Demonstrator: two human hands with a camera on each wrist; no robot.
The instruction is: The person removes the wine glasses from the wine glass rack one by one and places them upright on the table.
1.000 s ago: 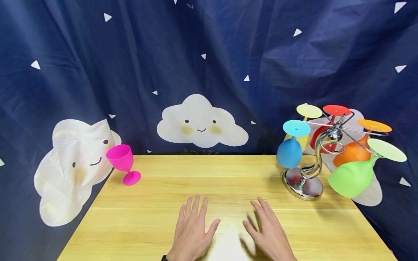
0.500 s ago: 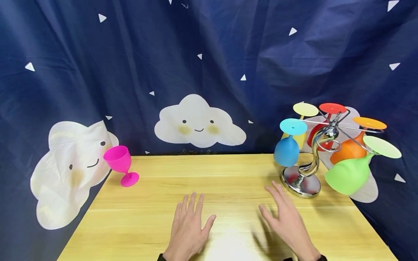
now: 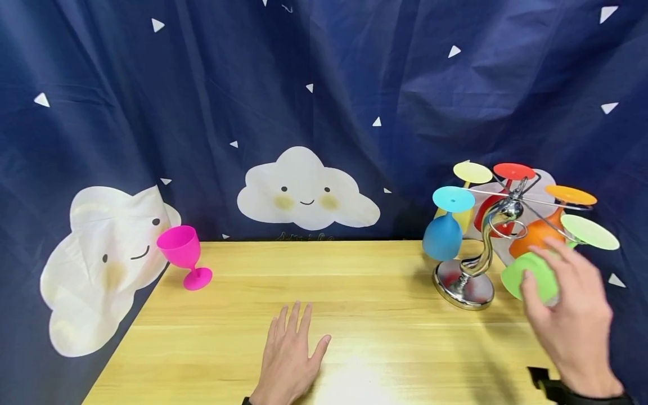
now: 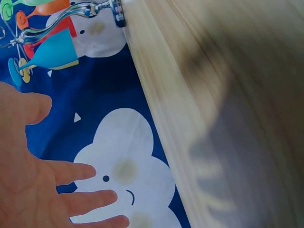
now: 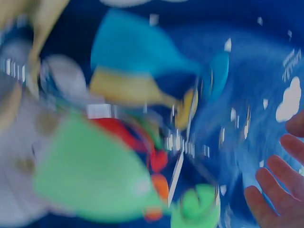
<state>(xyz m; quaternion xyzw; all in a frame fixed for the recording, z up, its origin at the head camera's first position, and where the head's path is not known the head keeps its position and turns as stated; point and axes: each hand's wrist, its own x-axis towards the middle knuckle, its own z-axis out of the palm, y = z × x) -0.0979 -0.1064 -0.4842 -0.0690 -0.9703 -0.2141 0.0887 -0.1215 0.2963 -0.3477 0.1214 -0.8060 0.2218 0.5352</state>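
One curved, polished chrome goblet rack (image 3: 487, 239) with a round base and wire arms, upright on the pale wood-grain table (image 3: 324, 287); all places below are taken from it. Hanging upside down by its foot at the rack's near right: one light green plastic goblet (image 3: 529, 275). Directly before that goblet: my right hand (image 3: 572, 309), fingers parted and loosely bent, holding nothing; the right wrist view, though blurred, shows the fingertips apart from the bowl. Also inverted on the rack: one blue plastic goblet (image 3: 442, 236) at its left, one yellow plastic goblet (image 3: 463, 219) behind the blue, one red plastic goblet (image 3: 513, 171) at the back, one orange plastic goblet (image 3: 539, 233) at the right, beyond the green. Well left of the rack, upright on the table: one bright pink plastic goblet (image 3: 179, 247). Left of the rack and nearer me: my left hand (image 3: 291, 354), palm down, fingers extended and thumb spread, grasping nothing. Behind the rack: one navy cloth curtain (image 3: 324, 84) printed with white triangles and smiling clouds.
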